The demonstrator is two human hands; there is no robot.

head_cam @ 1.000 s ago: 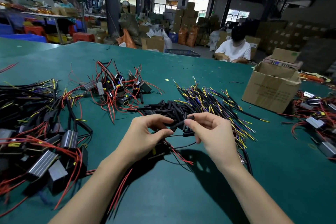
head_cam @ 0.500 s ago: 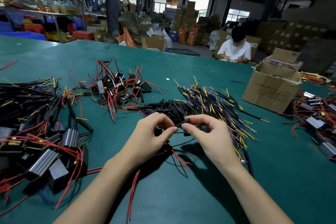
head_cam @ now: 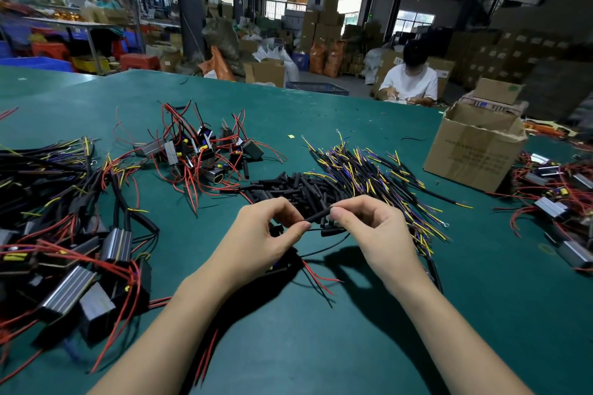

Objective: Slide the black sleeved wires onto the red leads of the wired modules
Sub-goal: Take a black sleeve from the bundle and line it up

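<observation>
Crosswise above the desk (head_cam: 321,346), a black sleeve (head_cam: 317,217) tilts up-right, pinched by left hand (head_cam: 263,234) and right hand (head_cam: 372,228) fingers.

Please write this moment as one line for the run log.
left hand: pinches thin lead | right hand: pinches black sleeve | sleeve pile: just behind the hands | table: green

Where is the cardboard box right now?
In the head view the cardboard box stands open on the green table, far right, between the striped wire bundle and a module pile.

Dim warehouse w/ stacked cartons (head_cam: 324,21), dark pillars (head_cam: 189,3), bright windows (head_cam: 414,18).
</observation>
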